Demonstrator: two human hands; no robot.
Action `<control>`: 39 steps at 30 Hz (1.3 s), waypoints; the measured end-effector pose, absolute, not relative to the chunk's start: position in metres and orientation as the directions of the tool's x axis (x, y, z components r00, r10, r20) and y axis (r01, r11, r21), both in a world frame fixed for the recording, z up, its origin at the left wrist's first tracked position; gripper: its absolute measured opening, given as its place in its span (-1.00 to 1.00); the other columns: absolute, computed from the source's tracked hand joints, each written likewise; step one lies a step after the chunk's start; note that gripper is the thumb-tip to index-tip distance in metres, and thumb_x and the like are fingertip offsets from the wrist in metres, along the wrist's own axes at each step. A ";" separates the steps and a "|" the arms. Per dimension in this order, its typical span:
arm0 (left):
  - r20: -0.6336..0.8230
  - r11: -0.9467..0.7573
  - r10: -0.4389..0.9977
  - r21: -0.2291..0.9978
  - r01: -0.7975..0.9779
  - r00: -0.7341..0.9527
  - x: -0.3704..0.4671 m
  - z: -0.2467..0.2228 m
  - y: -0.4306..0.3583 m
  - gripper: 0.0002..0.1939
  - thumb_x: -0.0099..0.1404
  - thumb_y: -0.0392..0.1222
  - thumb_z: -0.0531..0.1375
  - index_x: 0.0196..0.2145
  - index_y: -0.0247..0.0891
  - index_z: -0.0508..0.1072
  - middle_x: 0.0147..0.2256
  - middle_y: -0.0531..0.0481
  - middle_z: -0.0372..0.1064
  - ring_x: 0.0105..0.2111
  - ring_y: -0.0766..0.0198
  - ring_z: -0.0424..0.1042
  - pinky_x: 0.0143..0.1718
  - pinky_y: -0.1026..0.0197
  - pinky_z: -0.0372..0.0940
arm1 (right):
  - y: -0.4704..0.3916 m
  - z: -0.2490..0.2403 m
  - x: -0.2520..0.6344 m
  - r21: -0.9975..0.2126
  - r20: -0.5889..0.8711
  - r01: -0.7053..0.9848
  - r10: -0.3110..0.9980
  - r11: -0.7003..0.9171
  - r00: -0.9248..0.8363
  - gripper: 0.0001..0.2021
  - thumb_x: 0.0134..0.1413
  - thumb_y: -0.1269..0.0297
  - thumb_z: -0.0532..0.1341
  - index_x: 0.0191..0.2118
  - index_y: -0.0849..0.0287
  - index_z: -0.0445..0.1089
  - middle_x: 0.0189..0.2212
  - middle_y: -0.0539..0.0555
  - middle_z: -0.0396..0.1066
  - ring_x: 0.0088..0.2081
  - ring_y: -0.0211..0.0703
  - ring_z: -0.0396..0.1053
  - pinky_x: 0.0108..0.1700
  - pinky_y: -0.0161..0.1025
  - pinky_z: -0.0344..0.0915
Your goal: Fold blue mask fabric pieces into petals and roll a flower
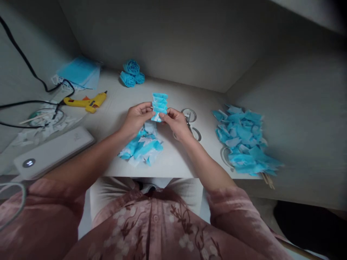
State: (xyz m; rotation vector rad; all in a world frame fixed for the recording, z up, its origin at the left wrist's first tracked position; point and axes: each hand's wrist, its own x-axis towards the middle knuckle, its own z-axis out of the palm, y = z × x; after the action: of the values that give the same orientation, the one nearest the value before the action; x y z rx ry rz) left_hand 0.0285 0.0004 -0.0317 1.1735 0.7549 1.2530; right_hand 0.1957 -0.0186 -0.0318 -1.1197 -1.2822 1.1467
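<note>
A small pleated piece of blue and white mask fabric is held upright above the desk. My left hand pinches its left edge between thumb and fingers. On the other side, my right hand grips the lower right edge with the thumb in front. Below the hands lies a loose heap of blue and white fabric scraps. Scissors rest on the desk beside my right hand, partly hidden by it. Beyond the hands sit blue fabric roses in a cluster.
At the left are a yellow glue gun, flat blue face masks, a black cable and a white power bank. A bigger pile of blue scraps lies right, with thin sticks over the desk edge and a roll of tape.
</note>
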 end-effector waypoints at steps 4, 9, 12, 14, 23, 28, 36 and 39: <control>0.161 -0.066 0.951 0.939 -0.337 0.263 0.023 -0.029 0.003 -0.62 0.00 -0.16 0.49 -0.20 -0.32 0.64 -0.33 -0.04 0.59 -0.31 0.24 0.51 -0.16 0.19 0.38 | -0.019 -0.027 0.197 -0.992 0.121 -0.051 0.990 0.118 -0.070 -0.48 -0.28 -0.23 0.50 -0.47 0.14 0.43 -0.50 -0.07 0.36 -0.40 -0.28 0.26 -0.31 -0.28 0.30; 0.123 -0.007 0.945 0.933 -0.359 0.302 0.020 -0.028 0.004 -0.57 0.01 -0.16 0.51 -0.14 -0.30 0.63 -0.30 -0.05 0.60 -0.29 0.21 0.54 -0.14 0.16 0.41 | -0.020 -0.024 0.201 -0.989 0.122 -0.089 0.988 0.114 -0.089 -0.47 -0.28 -0.24 0.51 -0.44 0.14 0.44 -0.49 -0.07 0.37 -0.42 -0.29 0.26 -0.28 -0.27 0.34; 0.109 0.019 0.944 0.924 -0.383 0.311 0.021 -0.026 0.004 -0.59 0.10 -0.11 0.46 -0.10 -0.31 0.62 -0.30 -0.08 0.60 -0.24 0.14 0.57 -0.10 0.09 0.43 | -0.018 -0.026 0.204 -0.987 0.154 -0.057 0.986 0.150 -0.065 -0.48 -0.22 -0.24 0.49 -0.45 0.14 0.43 -0.48 -0.06 0.37 -0.41 -0.29 0.27 -0.27 -0.28 0.34; 0.108 0.029 0.937 0.922 -0.385 0.331 0.022 -0.025 0.003 -0.60 0.14 -0.07 0.44 -0.10 -0.32 0.61 -0.28 -0.10 0.61 -0.21 0.12 0.58 -0.08 0.07 0.43 | -0.017 -0.028 0.205 -0.986 0.167 -0.027 0.985 0.166 -0.053 -0.48 -0.20 -0.25 0.47 -0.43 0.14 0.43 -0.47 -0.06 0.38 -0.39 -0.28 0.29 -0.27 -0.28 0.35; 0.153 -0.009 0.908 0.938 -0.346 0.389 0.025 -0.031 0.003 -0.52 0.00 -0.21 0.47 -0.09 -0.33 0.56 -0.22 -0.06 0.61 -0.19 0.16 0.58 0.01 0.10 0.41 | -0.022 -0.028 0.202 -0.986 0.166 0.021 0.984 0.168 -0.068 -0.53 0.00 -0.25 0.37 -0.25 0.10 0.50 -0.37 -0.03 0.47 -0.31 -0.23 0.39 -0.19 -0.23 0.43; 0.160 -0.046 0.893 0.962 -0.268 0.420 0.023 -0.036 0.005 -0.27 0.03 -0.21 0.48 0.16 -0.30 0.42 -0.26 -0.04 0.58 -0.22 0.16 0.58 -0.06 0.11 0.42 | -0.020 -0.033 0.197 -0.983 0.185 0.002 0.978 0.186 -0.102 -0.32 -0.19 -0.19 0.50 0.02 0.04 0.41 -0.15 0.05 0.54 -0.13 -0.09 0.48 -0.04 -0.13 0.46; 0.172 -0.077 0.865 0.974 -0.214 0.472 0.018 -0.037 0.007 -0.08 0.11 -0.23 0.43 0.37 -0.20 0.18 -0.21 -0.04 0.58 -0.24 0.20 0.58 -0.14 0.18 0.42 | -0.020 -0.036 0.196 -0.981 0.193 -0.001 0.972 0.194 -0.136 -0.34 -0.14 -0.18 0.49 0.02 0.07 0.42 -0.21 0.05 0.55 -0.13 -0.03 0.50 -0.01 -0.09 0.48; 0.191 -0.097 0.848 0.973 -0.209 0.494 0.014 -0.034 0.007 -0.09 0.12 -0.24 0.42 0.37 -0.20 0.18 -0.21 -0.03 0.58 -0.26 0.23 0.57 -0.16 0.20 0.41 | -0.020 -0.035 0.197 -0.981 0.192 -0.050 0.968 0.186 -0.162 -0.37 -0.12 -0.18 0.48 0.01 0.07 0.44 -0.18 0.04 0.57 -0.11 -0.04 0.51 0.02 -0.10 0.48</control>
State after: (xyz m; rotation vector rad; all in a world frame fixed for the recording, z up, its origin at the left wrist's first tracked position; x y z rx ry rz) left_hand 0.0140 0.0074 -0.0339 1.3915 0.6086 0.9849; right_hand 0.1970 -0.0200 -0.0351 -0.9581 -1.3880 1.2000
